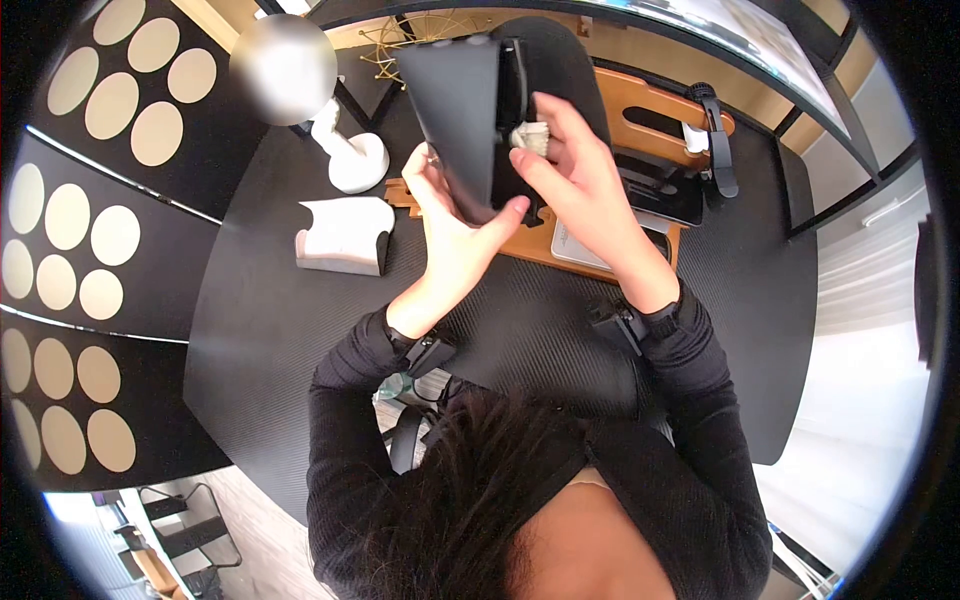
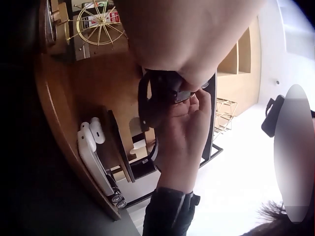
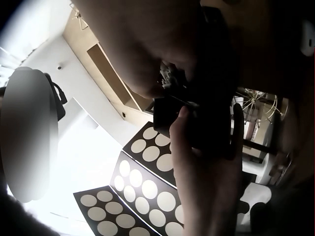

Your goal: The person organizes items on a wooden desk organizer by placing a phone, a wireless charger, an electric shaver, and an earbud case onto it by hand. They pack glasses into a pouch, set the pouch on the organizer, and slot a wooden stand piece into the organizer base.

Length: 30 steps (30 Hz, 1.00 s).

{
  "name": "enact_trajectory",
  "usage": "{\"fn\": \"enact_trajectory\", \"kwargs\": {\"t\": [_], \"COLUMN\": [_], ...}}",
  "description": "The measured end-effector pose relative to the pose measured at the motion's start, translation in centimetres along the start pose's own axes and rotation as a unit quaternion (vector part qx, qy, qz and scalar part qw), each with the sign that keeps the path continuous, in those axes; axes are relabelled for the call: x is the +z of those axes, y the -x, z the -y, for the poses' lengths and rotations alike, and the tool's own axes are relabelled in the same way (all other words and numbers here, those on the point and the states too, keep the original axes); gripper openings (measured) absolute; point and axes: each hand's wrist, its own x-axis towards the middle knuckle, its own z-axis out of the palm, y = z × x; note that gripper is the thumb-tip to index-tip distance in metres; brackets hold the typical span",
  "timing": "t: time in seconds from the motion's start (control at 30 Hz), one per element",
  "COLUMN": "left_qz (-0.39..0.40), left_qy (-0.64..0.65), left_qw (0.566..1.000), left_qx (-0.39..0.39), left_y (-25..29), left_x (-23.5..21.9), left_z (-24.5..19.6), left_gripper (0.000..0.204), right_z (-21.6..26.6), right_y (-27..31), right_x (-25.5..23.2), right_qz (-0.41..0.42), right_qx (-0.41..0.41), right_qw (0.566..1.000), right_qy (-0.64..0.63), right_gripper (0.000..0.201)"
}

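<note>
My left hand (image 1: 452,240) grips a black, box-like object (image 1: 455,125) from below, its thumb along the near edge. The object is held up over the desk, tilted, with its open or recessed side facing right. On that side my right hand (image 1: 592,190) pinches a small pale, ridged thing (image 1: 534,137) between thumb and fingers. The same pale ridged thing (image 3: 170,76) shows dimly in the right wrist view, against the dark object. In the left wrist view, my right hand (image 2: 184,123) reaches the object from below, and my left hand hides much of it.
A white lamp base (image 1: 358,162) and a white holder (image 1: 345,235) stand left on the black desk (image 1: 530,330). Behind the hands runs a wooden shelf (image 1: 650,100) with a black strap-like item (image 1: 718,150). A gold wire wheel (image 2: 102,21) stands at the back.
</note>
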Motion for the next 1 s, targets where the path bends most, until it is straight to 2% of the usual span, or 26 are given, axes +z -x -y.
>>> {"fn": "enact_trajectory", "kwargs": {"t": [0.07, 0.13, 0.17, 0.2, 0.27, 0.3, 0.33, 0.4, 0.43, 0.6, 0.67, 0.8, 0.87, 0.93, 1.0], "left_qz": [0.010, 0.080, 0.080, 0.079, 0.102, 0.087, 0.087, 0.107, 0.096, 0.141, 0.141, 0.166, 0.171, 0.146, 0.129], "left_qy": [0.003, 0.035, 0.098, 0.099, 0.159, 0.196, 0.196, 0.187, 0.176, 0.155, 0.229, 0.225, 0.214, 0.245, 0.257], "left_qw": [1.000, 0.996, 0.992, 0.992, 0.982, 0.977, 0.977, 0.970, 0.973, 0.969, 0.941, 0.937, 0.940, 0.923, 0.927], "left_qx": [0.007, 0.009, -0.011, -0.011, -0.008, -0.001, -0.002, -0.109, -0.111, -0.130, -0.206, -0.208, -0.204, -0.258, -0.241], "left_y": [0.3, 0.4, 0.3, 0.1, -0.4, -0.5, -0.7, -0.9, -1.1, -3.5, -3.6, -3.1, -2.8, -2.6, -2.9], "left_x": [-0.1, -0.3, -0.4, -0.6, -1.0, -0.9, -0.9, -1.2, -1.1, -1.6, -1.2, -1.0, -1.2, -1.4, -1.6], "left_z": [0.5, 0.5, 0.4, 0.4, 0.4, 0.1, -0.4, -1.3, -1.4, -2.1, -1.9, -1.4, -1.3, -1.2, -1.4], "left_gripper": [0.098, 0.098, 0.094, 0.094, 0.088, 0.080, 0.080, 0.073, 0.069, 0.071, 0.070, 0.069, 0.066, 0.062, 0.055], "right_z": [-0.4, -0.7, -0.2, 0.8, 2.8, 2.7, 2.7, 2.9, 2.3, 3.9, 3.8, 2.7, 3.2, 4.1, 5.1], "right_y": [0.2, 0.2, 0.3, 0.4, 0.3, 0.2, 0.2, 0.2, 0.2, 0.2, 0.3, 0.5, 0.4, 0.5, 0.6], "right_x": [0.1, 0.1, 0.3, 0.1, -0.2, -0.4, -0.6, -1.1, -0.8, -1.4, -1.3, -1.6, -1.5, -1.5, -1.8], "right_qz": [0.020, 0.033, 0.022, 0.023, 0.039, 0.015, 0.014, 0.068, 0.037, 0.062, 0.030, -0.014, -0.025, 0.004, -0.003], "right_qx": [0.032, -0.018, -0.129, -0.129, -0.114, -0.154, -0.153, -0.080, -0.120, -0.089, -0.195, -0.108, -0.101, -0.019, -0.067], "right_qw": [0.999, 0.989, 0.967, 0.967, 0.931, 0.929, 0.929, 0.962, 0.961, 0.963, 0.901, 0.911, 0.907, 0.927, 0.943], "right_qy": [-0.010, 0.145, 0.220, 0.221, 0.345, 0.337, 0.337, 0.250, 0.246, 0.249, 0.387, 0.397, 0.408, 0.374, 0.326], "right_gripper": [0.049, 0.051, 0.052, 0.052, 0.051, 0.049, 0.049, 0.045, 0.042, 0.038, 0.037, 0.037, 0.039, 0.040, 0.040]}}
